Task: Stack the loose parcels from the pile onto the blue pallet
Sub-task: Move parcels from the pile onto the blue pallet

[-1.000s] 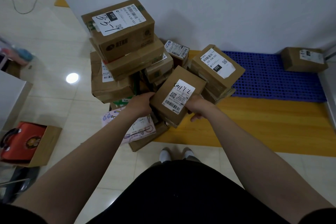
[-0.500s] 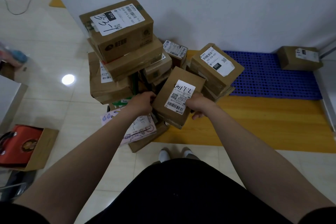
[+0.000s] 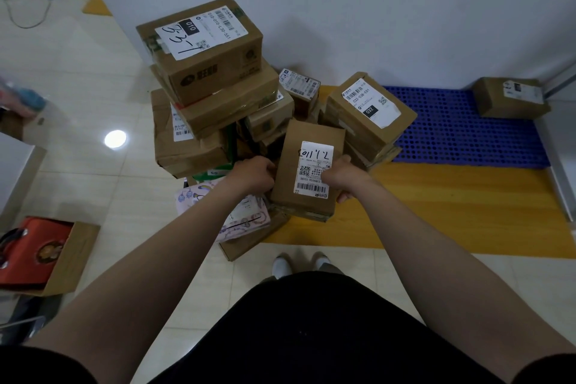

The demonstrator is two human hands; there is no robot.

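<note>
A brown cardboard parcel (image 3: 304,146) with a white handwritten label is held in front of the pile. My left hand (image 3: 254,173) grips its left side and my right hand (image 3: 341,176) grips its right side. Behind it rises the pile of parcels against the white wall, topped by a large box (image 3: 202,50) marked 010. A box (image 3: 369,109) labelled 032 lies at the pile's right edge. The blue perforated pallet (image 3: 461,131) lies on the floor at the right. One small parcel (image 3: 511,98) sits on the pallet's far right corner.
A yellow wooden floor strip (image 3: 452,212) runs in front of the pallet. A patterned soft parcel (image 3: 240,218) lies at the pile's foot. An open carton with a red bag (image 3: 34,252) stands on the tiles at the left. My feet (image 3: 299,263) are close to the pile.
The held parcel has turned from a slant to nearly upright and come slightly toward me, with both hands still on its sides.
</note>
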